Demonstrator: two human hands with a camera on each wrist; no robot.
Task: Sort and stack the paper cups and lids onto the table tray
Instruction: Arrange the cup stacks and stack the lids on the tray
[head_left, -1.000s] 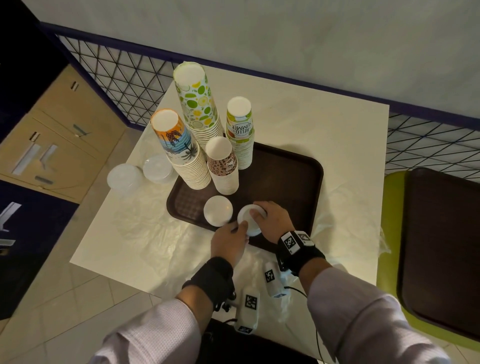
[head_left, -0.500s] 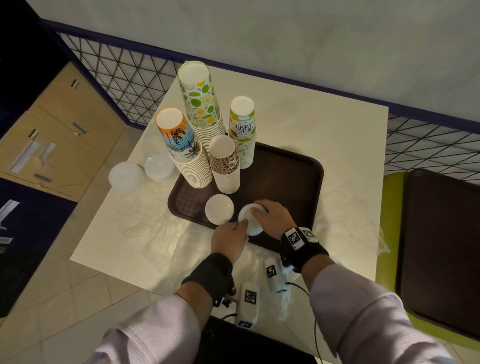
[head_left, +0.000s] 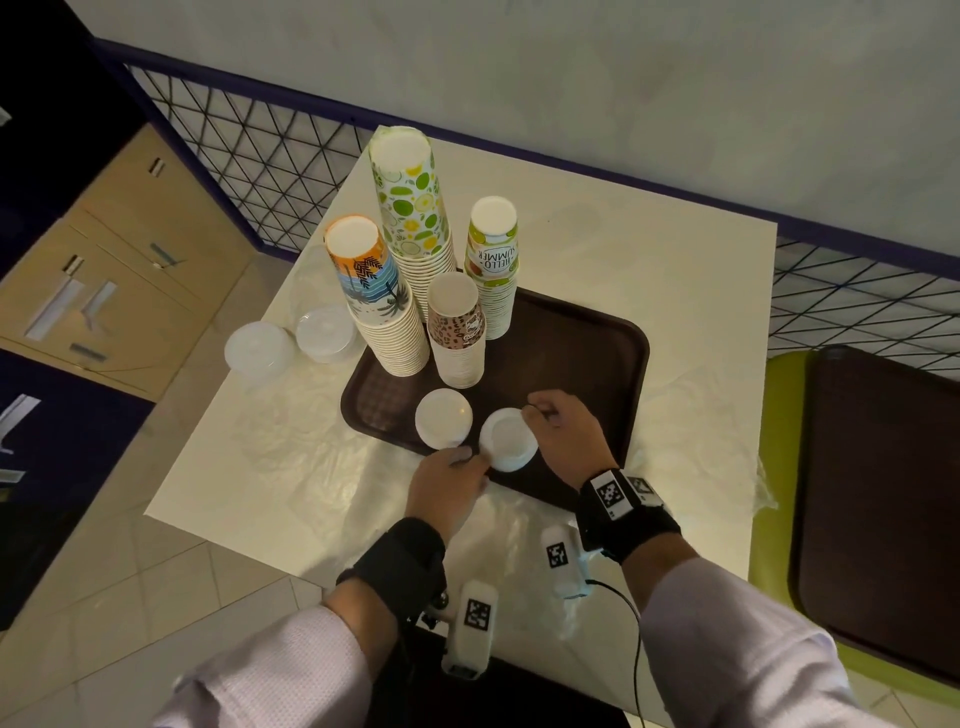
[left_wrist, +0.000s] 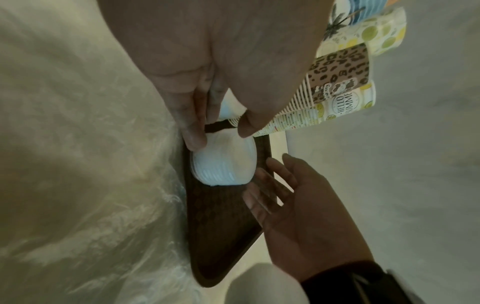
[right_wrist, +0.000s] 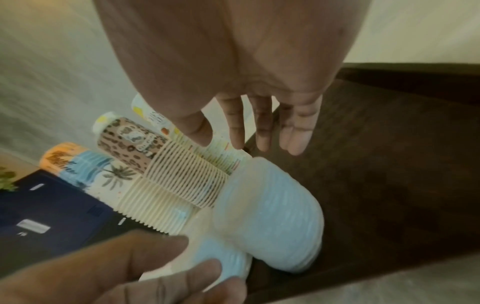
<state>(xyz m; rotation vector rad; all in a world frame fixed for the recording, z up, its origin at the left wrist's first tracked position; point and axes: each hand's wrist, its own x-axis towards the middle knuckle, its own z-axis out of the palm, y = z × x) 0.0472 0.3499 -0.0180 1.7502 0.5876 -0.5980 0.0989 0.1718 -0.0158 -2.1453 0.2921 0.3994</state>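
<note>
Off the tray's left edge, two piles of clear lids sit on the tabletop. Onto the brown tray now: four upside-down cup stacks crowd its far-left corner — the palm-tree stack, the tall lime-print stack, the leopard-print stack and the "Hello Summer" stack. Nearer the front edge, a white lid stack stands alone, and just beside it to the right is a second white lid stack.

The left hand comes in at the tray's front edge, its grip a thumb-and-finger pinch on that second stack's near rim. The right hand hangs over the stack's right side, its grip released and fingers spread; whether a fingertip touches the far rim I can't tell, the wrist view is blurred.
</note>
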